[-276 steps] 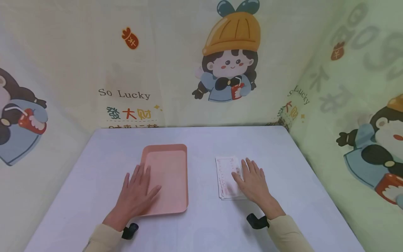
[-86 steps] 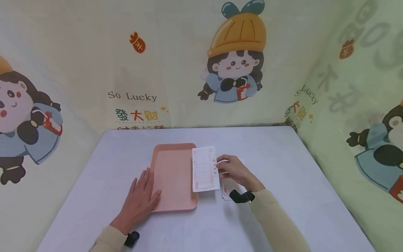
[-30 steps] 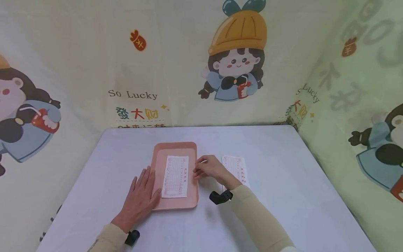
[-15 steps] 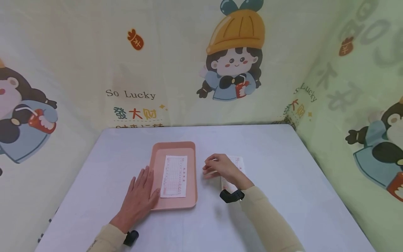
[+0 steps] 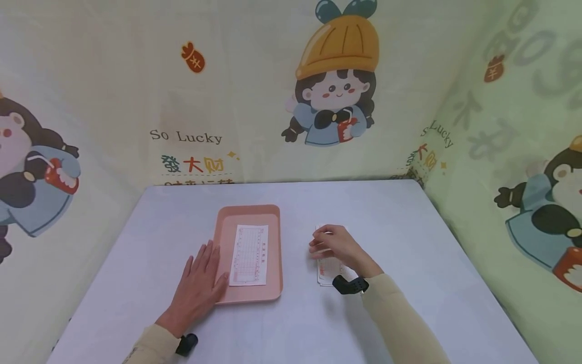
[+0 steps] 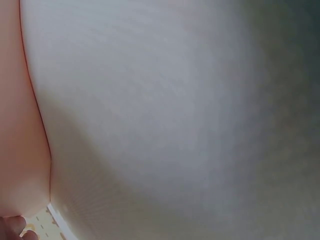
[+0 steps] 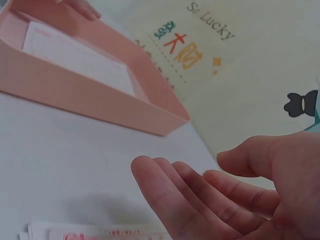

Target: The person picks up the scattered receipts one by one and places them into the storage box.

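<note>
A pink tray (image 5: 247,297) lies on the table with one printed paper slip (image 5: 248,255) flat inside it, red and black print facing up. My left hand (image 5: 195,283) rests flat along the tray's left edge, fingers straight. My right hand (image 5: 341,247) hovers over a small stack of similar slips (image 5: 328,275), hiding much of it. In the right wrist view, the thumb and fingers (image 7: 160,195) stand apart, loosely bent, with nothing between them. The stack's edge (image 7: 105,234) shows below those fingers. The left wrist view gives only blurred skin and pale surface.
The white table (image 5: 291,328) carries the tray left of centre and the stack to its right, with a gap between. A cartoon-printed cloth (image 5: 254,101) hangs behind and at both sides. A black wrist camera (image 5: 350,284) sits on the right wrist.
One slip was carried from the stack into the tray and let go by my right hand, which has since moved right, back over the stack. My left hand stays on the tray edge.
</note>
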Available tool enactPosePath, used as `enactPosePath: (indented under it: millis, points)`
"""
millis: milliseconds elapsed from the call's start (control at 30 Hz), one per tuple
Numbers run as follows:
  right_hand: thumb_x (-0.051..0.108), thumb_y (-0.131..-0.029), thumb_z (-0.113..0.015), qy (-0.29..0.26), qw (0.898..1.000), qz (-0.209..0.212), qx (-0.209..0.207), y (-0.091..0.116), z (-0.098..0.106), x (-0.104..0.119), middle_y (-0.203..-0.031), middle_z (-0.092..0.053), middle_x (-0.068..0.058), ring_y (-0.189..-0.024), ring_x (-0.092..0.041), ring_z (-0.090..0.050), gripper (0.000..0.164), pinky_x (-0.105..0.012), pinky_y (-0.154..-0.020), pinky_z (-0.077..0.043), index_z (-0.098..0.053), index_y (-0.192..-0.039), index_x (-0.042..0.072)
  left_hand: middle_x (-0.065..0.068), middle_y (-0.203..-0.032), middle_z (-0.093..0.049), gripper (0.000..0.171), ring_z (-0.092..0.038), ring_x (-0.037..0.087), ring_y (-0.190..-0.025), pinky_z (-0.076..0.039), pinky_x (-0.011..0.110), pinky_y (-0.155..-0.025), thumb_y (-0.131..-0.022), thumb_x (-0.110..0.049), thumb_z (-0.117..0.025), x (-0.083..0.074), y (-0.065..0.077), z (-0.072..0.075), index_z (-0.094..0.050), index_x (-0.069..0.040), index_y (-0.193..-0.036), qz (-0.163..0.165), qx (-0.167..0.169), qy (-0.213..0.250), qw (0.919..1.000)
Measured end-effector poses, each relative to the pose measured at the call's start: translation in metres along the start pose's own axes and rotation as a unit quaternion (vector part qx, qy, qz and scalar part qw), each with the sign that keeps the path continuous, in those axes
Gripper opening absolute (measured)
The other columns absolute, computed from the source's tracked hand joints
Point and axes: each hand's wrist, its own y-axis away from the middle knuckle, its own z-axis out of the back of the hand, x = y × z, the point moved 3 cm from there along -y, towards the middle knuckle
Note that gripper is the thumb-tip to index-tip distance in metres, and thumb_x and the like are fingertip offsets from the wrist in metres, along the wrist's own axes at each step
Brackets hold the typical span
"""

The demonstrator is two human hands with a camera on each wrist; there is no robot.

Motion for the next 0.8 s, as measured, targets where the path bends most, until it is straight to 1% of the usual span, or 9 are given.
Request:
enactPosePath:
  millis: [67, 167, 433, 567, 800]
  points:
    - [0.014, -0.100, -0.056, 0.000, 1.000, 0.000, -0.005, 0.002, 0.005, -0.004, -0.110, -0.068, -0.025, -0.088, -0.025, -0.072, 0.038, -0.042, -0.082, -0.061, -0.050, -0.128, -0.010, 0.020, -0.163, -0.022, 0.074, -0.022, 0.040, -0.150, -0.018, 0.061, -0.119, -0.098, -0.044, -0.048, 0.000, 0.000, 0.001, -0.028, 0.000, -0.154, -0.005, -0.009, -0.001, 1.0000]
    - [0.015, -0.100, -0.056, 0.004, 1.000, -0.004, -0.015, 0.006, 0.012, -0.008, -0.109, -0.068, -0.023, -0.088, -0.025, -0.072, 0.037, -0.040, -0.083, -0.061, -0.051, -0.127, -0.009, 0.021, -0.163, -0.023, 0.074, -0.023, 0.040, -0.149, -0.019, 0.061, -0.118, -0.098, -0.044, -0.048, 0.000, 0.000, 0.001, -0.029, 0.001, -0.154, -0.009, -0.012, -0.001, 0.9999]
    - [0.017, -0.100, -0.055, 0.014, 0.999, -0.014, -0.037, 0.011, 0.028, -0.019, -0.110, -0.068, -0.024, -0.087, -0.024, -0.073, 0.039, -0.034, -0.082, -0.061, -0.051, -0.128, -0.009, 0.020, -0.164, -0.020, 0.074, -0.020, 0.039, -0.151, -0.016, 0.061, -0.120, -0.098, -0.042, -0.047, 0.000, -0.002, 0.004, -0.026, 0.000, -0.155, -0.002, 0.003, 0.002, 1.0000]
    - [0.018, -0.100, -0.056, 0.019, 0.998, -0.019, -0.049, 0.013, 0.034, -0.023, -0.109, -0.068, -0.022, -0.086, -0.024, -0.072, 0.038, -0.034, -0.080, -0.062, -0.052, -0.129, -0.007, 0.020, -0.165, -0.019, 0.074, -0.019, 0.040, -0.151, -0.014, 0.061, -0.121, -0.099, -0.042, -0.047, 0.001, -0.002, 0.004, -0.025, -0.001, -0.156, 0.001, 0.009, 0.006, 0.9999]
    - [0.018, -0.101, -0.056, 0.034, 0.997, -0.019, -0.070, 0.020, 0.046, -0.026, -0.109, -0.068, -0.022, -0.087, -0.024, -0.072, 0.039, -0.034, -0.081, -0.062, -0.050, -0.130, -0.006, 0.020, -0.164, -0.019, 0.074, -0.020, 0.040, -0.151, -0.015, 0.061, -0.120, -0.099, -0.044, -0.046, 0.001, 0.000, 0.003, -0.026, -0.002, -0.156, 0.002, 0.006, 0.004, 1.0000]
